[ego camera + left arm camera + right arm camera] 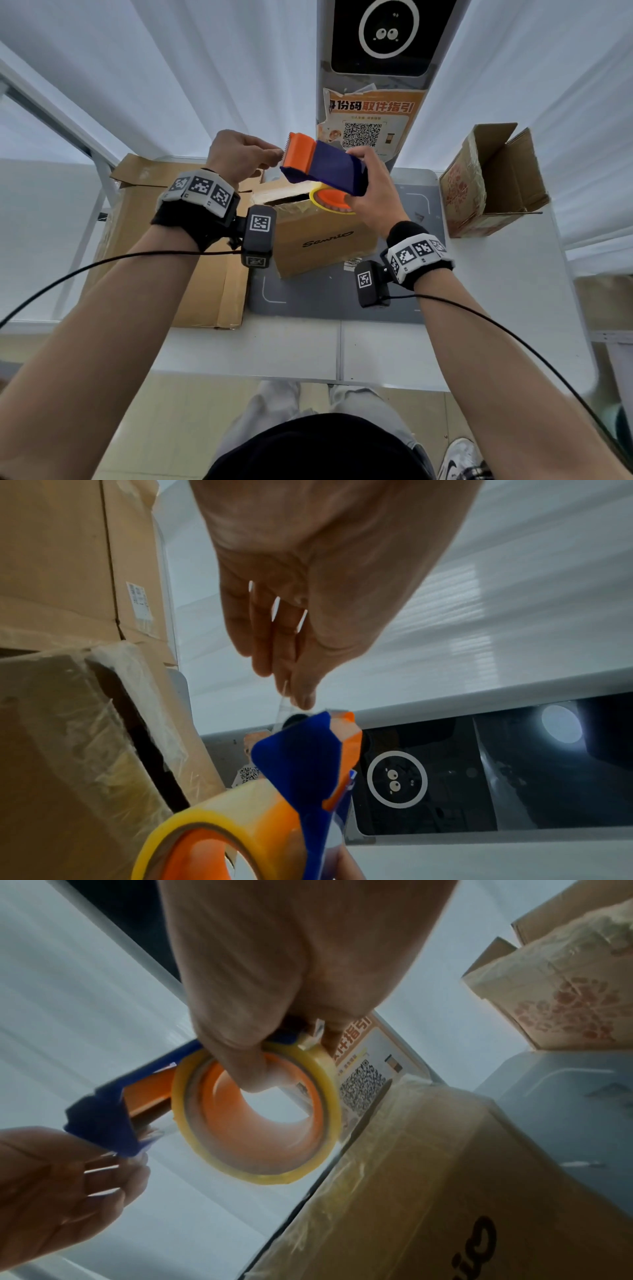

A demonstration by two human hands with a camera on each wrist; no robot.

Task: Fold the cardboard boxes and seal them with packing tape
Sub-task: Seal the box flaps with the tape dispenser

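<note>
My right hand [366, 192] grips a blue and orange tape dispenser [322, 164], held up above the table, with the thumb through the yellowish tape roll [257, 1112]. My left hand [270, 156] pinches the clear tape end [284, 704] at the dispenser's toothed orange front. Under both hands stands a brown cardboard box [322, 236] with black lettering on its side. Its top flaps, covered in old tape, show a dark gap [147, 737] between them. In the right wrist view the same box [445, 1191] fills the lower right.
Flattened cardboard [164, 246] lies on the left of the white table [496, 308]. An open printed box [493, 181] lies on its side at the right. A grey mat [342, 298] sits under the middle box. A kiosk with a dark screen [387, 34] stands behind.
</note>
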